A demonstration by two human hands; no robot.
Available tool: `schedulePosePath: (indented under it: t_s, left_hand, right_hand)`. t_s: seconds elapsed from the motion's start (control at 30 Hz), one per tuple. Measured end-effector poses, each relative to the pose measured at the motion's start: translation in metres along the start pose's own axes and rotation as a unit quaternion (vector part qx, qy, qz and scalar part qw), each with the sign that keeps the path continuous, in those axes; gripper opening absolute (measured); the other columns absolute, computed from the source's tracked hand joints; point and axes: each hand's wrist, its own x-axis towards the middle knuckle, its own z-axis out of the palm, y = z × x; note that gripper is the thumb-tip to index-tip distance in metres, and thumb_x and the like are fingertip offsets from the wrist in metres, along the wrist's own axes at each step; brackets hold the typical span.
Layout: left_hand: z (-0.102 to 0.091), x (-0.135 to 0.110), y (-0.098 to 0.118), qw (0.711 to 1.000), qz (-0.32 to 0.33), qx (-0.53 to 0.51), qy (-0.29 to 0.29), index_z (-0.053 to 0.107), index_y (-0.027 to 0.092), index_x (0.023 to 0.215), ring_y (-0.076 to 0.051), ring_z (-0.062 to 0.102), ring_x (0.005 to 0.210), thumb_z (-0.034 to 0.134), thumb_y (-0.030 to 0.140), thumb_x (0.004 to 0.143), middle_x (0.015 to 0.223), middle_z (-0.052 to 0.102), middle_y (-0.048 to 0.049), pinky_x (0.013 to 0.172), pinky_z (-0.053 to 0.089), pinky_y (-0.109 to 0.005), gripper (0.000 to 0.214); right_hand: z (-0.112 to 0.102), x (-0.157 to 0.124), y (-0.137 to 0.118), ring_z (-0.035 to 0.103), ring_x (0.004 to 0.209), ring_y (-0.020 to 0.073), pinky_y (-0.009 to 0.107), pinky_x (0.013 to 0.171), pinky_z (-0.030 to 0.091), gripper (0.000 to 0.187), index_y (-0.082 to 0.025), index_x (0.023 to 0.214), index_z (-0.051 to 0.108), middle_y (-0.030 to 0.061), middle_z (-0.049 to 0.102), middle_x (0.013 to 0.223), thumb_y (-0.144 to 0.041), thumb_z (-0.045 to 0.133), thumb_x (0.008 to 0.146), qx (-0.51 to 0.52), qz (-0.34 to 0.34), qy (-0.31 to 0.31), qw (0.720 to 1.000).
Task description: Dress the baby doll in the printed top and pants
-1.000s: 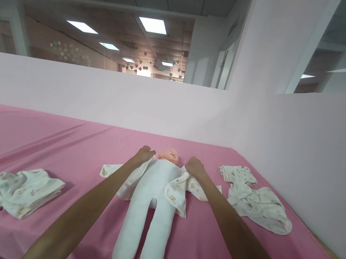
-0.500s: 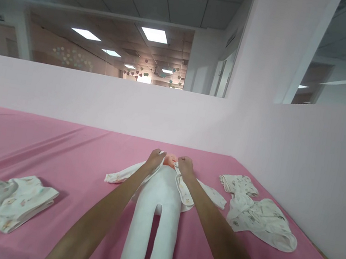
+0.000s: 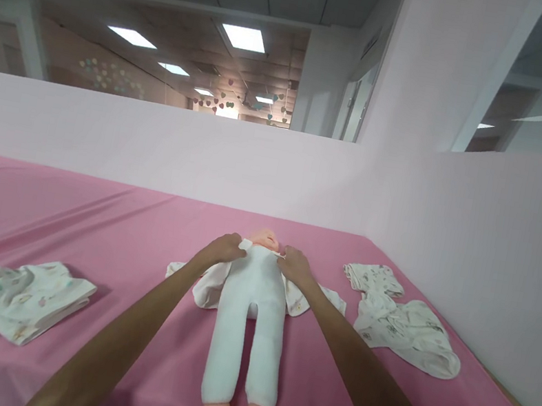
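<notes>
Dressing the doll (image 3: 254, 298) lying mid-bed, the left hand (image 3: 223, 249) and right hand (image 3: 294, 265) pinch the printed jacket (image 3: 206, 286) at its neck, eleven and one o'clock; fastening the front probably follows.

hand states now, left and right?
Left hand: closed on the printed garment at the doll's shoulder.
Right hand: closed on the same garment's other edge, by the doll's neck.
</notes>
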Motion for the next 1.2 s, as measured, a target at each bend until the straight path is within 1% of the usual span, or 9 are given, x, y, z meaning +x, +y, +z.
schedulePosePath:
  t_s: [0.07, 0.17, 0.27, 0.43, 0.5, 0.6, 0.77, 0.97, 1.2]
  left_hand:
    - [-0.004, -0.012, -0.001, 0.999, -0.019, 0.025, -0.021, 0.053, 0.02, 0.078, -0.02, 0.056, 0.072, 0.058, 0.033, 0.071, 0.079, 0.062, -0.0042, 0.058, 0.036, -0.027, 0.015]
    - [-0.006, -0.029, -0.003, 0.996, 0.01, -0.042, -0.076, 0.044, 0.021, 0.066, -0.015, 0.046, 0.058, 0.055, 0.031, 0.073, 0.064, 0.05, 0.0007, 0.052, 0.029, -0.027, 0.017]
    - [-0.001, -0.037, -0.001, 0.989, 0.045, -0.134, -0.051, 0.037, 0.021, 0.065, -0.011, 0.036, 0.055, 0.054, 0.032, 0.076, 0.062, 0.041, 0.0031, 0.049, 0.024, -0.025, 0.024]
    - [0.022, -0.027, 0.015, 0.973, 0.026, -0.231, -0.019, 0.049, 0.02, 0.081, -0.01, 0.04, 0.054, 0.054, 0.031, 0.079, 0.066, 0.046, 0.0037, 0.049, 0.03, -0.022, 0.012]
    - [0.029, -0.017, 0.019, 0.98, 0.0, -0.198, -0.008, 0.055, 0.02, 0.092, -0.012, 0.048, 0.059, 0.057, 0.037, 0.079, 0.075, 0.056, 0.0004, 0.051, 0.033, -0.023, 0.022]
    - [0.035, -0.003, 0.022, 0.996, 0.015, -0.089, 0.015, 0.058, 0.018, 0.101, -0.021, 0.062, 0.082, 0.061, 0.051, 0.077, 0.099, 0.066, -0.0077, 0.06, 0.041, -0.025, 0.041]
    - [0.046, 0.015, 0.024, 0.993, 0.027, 0.097, 0.067, 0.064, 0.018, 0.095, -0.029, 0.064, 0.102, 0.052, 0.036, 0.085, 0.103, 0.07, -0.0128, 0.076, 0.043, -0.031, 0.024]
    - [0.066, 0.02, 0.021, 0.987, 0.039, 0.108, 0.113, 0.066, 0.019, 0.1, -0.028, 0.063, 0.105, 0.039, 0.03, 0.093, 0.108, 0.069, -0.014, 0.083, 0.043, -0.034, 0.03]
    - [0.072, 0.02, 0.016, 0.987, 0.038, 0.061, 0.142, 0.063, 0.021, 0.112, -0.026, 0.061, 0.106, 0.04, 0.029, 0.095, 0.112, 0.069, -0.0109, 0.084, 0.041, -0.033, 0.03]
  right_hand:
    - [-0.003, 0.0, -0.002, 0.053, 0.073, 0.0177, 0.026, 0.065, 0.034, 0.007, -0.019, 0.07, 0.054, 0.0036, 0.058, 0.073, -0.012, 0.052, 0.073, 0.0, 0.01, 0.016, 1.0]
    - [-0.006, 0.002, -0.004, 0.047, 0.064, 0.0149, 0.026, 0.059, 0.031, 0.015, -0.019, 0.068, 0.05, 0.0016, 0.052, 0.067, -0.018, 0.043, 0.082, 0.026, 0.015, 0.043, 0.999]
    - [-0.007, 0.003, -0.008, 0.044, 0.061, 0.013, 0.024, 0.055, 0.031, 0.024, -0.019, 0.071, 0.05, -0.0004, 0.05, 0.066, -0.029, 0.036, 0.088, 0.073, -0.004, 0.051, 0.996]
    - [0.003, 0.004, -0.015, 0.044, 0.058, 0.011, 0.021, 0.054, 0.032, 0.019, -0.019, 0.07, 0.054, -0.0032, 0.048, 0.062, -0.026, 0.041, 0.082, 0.116, -0.035, 0.022, 0.992]
    - [0.01, 0.004, -0.015, 0.042, 0.057, 0.0108, 0.022, 0.053, 0.03, 0.018, -0.018, 0.065, 0.054, -0.0037, 0.046, 0.058, -0.023, 0.044, 0.079, 0.108, -0.029, 0.02, 0.994]
    - [0.019, 0.005, -0.014, 0.044, 0.059, 0.0114, 0.022, 0.054, 0.028, 0.014, -0.017, 0.062, 0.056, -0.0039, 0.047, 0.057, -0.024, 0.053, 0.074, 0.085, -0.014, 0.021, 0.996]
    - [0.032, 0.007, -0.012, 0.05, 0.064, 0.0139, 0.023, 0.058, 0.028, 0.013, -0.018, 0.067, 0.06, -0.0004, 0.057, 0.064, -0.02, 0.051, 0.076, 0.043, 0.007, 0.061, 0.997]
    - [0.045, 0.0, -0.014, 0.055, 0.082, 0.0171, 0.024, 0.07, 0.035, 0.025, -0.019, 0.068, 0.06, 0.0041, 0.065, 0.08, -0.02, 0.042, 0.086, 0.028, -0.029, 0.128, 0.991]
    - [0.047, -0.008, -0.009, 0.057, 0.074, 0.0173, 0.025, 0.069, 0.038, 0.031, -0.02, 0.081, 0.066, 0.0023, 0.068, 0.08, -0.031, 0.04, 0.091, 0.121, -0.054, 0.124, 0.983]
